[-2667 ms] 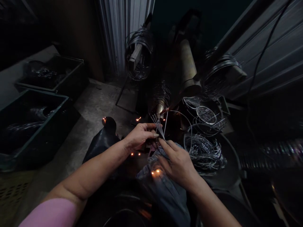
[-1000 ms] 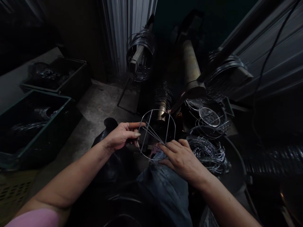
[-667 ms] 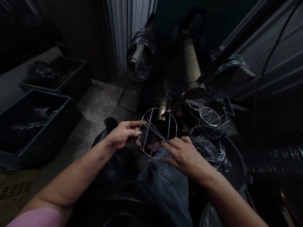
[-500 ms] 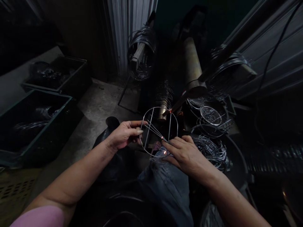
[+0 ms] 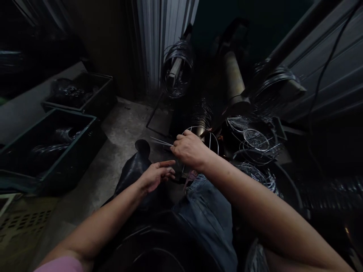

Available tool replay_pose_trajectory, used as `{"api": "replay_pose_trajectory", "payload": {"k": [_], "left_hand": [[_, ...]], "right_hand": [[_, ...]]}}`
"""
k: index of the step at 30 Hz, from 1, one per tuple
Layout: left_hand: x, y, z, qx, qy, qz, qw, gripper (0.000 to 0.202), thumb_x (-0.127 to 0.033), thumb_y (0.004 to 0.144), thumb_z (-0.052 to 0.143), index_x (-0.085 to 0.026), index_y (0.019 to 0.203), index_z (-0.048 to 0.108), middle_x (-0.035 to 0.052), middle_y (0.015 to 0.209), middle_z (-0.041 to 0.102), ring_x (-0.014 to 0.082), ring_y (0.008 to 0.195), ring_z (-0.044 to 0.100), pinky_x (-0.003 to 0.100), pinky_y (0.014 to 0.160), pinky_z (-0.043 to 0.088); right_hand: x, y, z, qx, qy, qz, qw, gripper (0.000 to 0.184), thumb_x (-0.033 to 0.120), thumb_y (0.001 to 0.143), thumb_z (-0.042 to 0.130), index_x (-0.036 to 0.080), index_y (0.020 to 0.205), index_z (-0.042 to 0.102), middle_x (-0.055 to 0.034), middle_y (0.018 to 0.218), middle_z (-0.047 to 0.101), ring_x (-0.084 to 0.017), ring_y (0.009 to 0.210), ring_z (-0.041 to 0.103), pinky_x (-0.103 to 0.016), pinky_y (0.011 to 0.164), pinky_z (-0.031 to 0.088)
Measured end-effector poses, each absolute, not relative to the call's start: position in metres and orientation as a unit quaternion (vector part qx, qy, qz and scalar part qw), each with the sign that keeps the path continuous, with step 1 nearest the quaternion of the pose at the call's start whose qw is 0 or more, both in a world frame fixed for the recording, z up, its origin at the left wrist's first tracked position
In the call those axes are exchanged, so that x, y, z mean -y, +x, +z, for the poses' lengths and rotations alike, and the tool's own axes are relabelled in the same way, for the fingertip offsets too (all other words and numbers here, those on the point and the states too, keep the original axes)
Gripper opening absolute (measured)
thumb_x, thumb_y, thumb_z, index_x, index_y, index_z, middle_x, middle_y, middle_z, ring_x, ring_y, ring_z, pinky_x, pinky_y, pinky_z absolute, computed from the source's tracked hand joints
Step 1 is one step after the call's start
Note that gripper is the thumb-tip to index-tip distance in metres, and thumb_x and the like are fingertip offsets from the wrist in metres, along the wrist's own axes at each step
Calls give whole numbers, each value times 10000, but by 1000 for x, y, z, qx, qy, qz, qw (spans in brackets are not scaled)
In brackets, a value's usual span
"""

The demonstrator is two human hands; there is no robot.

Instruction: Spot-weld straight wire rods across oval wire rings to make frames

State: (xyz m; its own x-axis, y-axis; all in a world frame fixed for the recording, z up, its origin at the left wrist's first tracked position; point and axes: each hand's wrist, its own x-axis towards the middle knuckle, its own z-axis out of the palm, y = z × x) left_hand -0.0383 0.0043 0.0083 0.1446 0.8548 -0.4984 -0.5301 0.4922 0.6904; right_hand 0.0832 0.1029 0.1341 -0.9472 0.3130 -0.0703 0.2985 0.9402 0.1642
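Observation:
My right hand (image 5: 189, 150) is closed around a few thin straight wire rods (image 5: 161, 141), whose free ends point left. Behind that hand is a round wire ring (image 5: 218, 146) with a crossbar; its upper edge meets the tip of a dark metal arm, and my hand hides much of its left side. My left hand (image 5: 155, 176) hangs just left of the ring, below the rods. Its index finger is stretched out, the others are loosely bent, and I see nothing in it.
Dark bins (image 5: 95, 120) with wire pieces stand on the left. Wire coils hang on a left holder (image 5: 178, 68) and a right one (image 5: 279, 85). A thick metal cylinder (image 5: 235, 77) rises ahead. Wire rings (image 5: 256, 139) and loose wire lie at right.
My right hand has moved left and up with the rods, crossing in front of the ring. My left hand has come off the ring and dropped slightly. The orange glow on the wires has faded.

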Motion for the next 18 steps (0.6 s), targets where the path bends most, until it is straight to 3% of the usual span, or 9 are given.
{"api": "replay_pose_trajectory", "payload": {"k": [3,7,9,12,18], "left_hand": [[1,-51,13,-440,186,483,734,416,-309,686,673,-127,1054,609,66,787,640,155,685,626,221,578,415],[-2,-61,26,-378,178,534,735,645,-632,716,467,-117,1074,619,96,825,634,199,724,618,255,568,424],[-7,-57,31,-416,209,534,706,581,-575,699,541,-124,1053,634,66,743,630,160,644,598,234,535,405],[-13,-44,36,-501,260,498,659,407,-350,669,675,-141,1017,654,12,621,607,96,539,537,218,536,405],[-25,-24,39,-524,277,488,641,350,-299,666,680,-148,982,669,6,604,608,81,523,518,207,512,417]], "right_hand": [[-89,99,133,-968,248,24,-5,171,184,798,488,158,682,611,-44,650,608,-160,668,511,-314,650,284],[-65,142,107,-811,466,-296,-194,268,324,827,471,158,652,589,4,567,533,-103,532,457,-240,534,312],[-57,159,84,-663,520,-458,-282,295,405,786,520,152,646,578,28,519,487,-78,442,390,-219,446,279],[-52,172,57,-490,566,-568,-343,334,472,702,603,149,630,566,46,477,468,-47,351,286,-213,361,176],[-63,180,49,-475,589,-522,-394,304,420,613,714,141,597,595,63,455,436,-39,395,315,-192,381,216]]}}
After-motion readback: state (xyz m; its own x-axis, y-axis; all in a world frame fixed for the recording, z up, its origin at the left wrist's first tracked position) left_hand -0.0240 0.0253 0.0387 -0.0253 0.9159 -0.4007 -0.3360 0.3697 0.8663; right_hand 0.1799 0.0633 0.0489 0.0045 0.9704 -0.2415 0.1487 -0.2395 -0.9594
